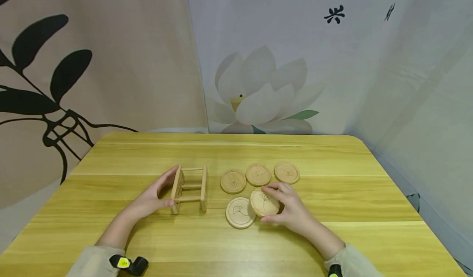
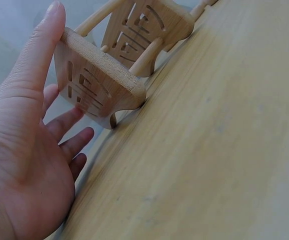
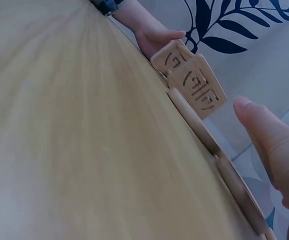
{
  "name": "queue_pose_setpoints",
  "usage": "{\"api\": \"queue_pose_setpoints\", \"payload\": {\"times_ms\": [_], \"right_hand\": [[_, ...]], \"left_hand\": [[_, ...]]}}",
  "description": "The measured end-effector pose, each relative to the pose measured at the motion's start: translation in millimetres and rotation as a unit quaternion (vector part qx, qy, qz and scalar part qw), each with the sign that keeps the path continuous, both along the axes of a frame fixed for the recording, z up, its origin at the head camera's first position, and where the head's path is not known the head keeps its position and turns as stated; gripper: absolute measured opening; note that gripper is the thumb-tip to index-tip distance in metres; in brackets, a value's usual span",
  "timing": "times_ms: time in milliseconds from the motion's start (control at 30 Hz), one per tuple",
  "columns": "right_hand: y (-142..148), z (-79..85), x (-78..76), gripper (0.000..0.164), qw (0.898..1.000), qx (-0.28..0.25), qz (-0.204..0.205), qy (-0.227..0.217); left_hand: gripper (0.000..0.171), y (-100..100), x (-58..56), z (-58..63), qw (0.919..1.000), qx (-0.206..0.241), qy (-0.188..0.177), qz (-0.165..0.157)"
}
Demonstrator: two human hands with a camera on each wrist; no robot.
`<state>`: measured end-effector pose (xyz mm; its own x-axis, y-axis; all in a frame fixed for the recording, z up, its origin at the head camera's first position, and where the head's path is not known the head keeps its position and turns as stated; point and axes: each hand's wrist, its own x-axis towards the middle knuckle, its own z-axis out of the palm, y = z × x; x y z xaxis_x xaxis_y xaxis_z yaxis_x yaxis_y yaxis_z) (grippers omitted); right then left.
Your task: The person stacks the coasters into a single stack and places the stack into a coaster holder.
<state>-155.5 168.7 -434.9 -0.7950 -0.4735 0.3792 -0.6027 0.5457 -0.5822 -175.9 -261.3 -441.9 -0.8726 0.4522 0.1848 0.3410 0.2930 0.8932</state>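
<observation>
A small wooden coaster rack (image 1: pixel 190 187), two slotted end panels joined by rods, stands on the table. My left hand (image 1: pixel 153 197) holds its left panel, thumb at the near edge and fingertips at the far edge. The left wrist view shows the thumb along a corner of the panel (image 2: pixel 89 82); the lower fingers are loosely extended. My right hand (image 1: pixel 290 209) pinches a round wooden coaster (image 1: pixel 264 202) with a ginkgo leaf design, tilted and overlapping another coaster (image 1: pixel 238 215) to its left. Only the thumb side of the right hand (image 3: pixel 279 150) shows in the right wrist view.
Behind the held coaster, three more coasters lie in a row: left (image 1: pixel 233 181), middle (image 1: pixel 258 175) and right (image 1: pixel 286 173). The wooden table (image 1: pixel 332 158) ends at a printed curtain (image 1: pixel 148 63) with plant and flower motifs.
</observation>
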Motion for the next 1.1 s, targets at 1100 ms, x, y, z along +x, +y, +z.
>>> {"api": "queue_pose_setpoints", "payload": {"times_ms": [1100], "right_hand": [[-45.3,-0.7,5.2,0.084,0.998,0.038,0.055,-0.016]], "left_hand": [[0.095,2.5,-0.4,0.0,0.9999,0.012,0.004,-0.006]]}}
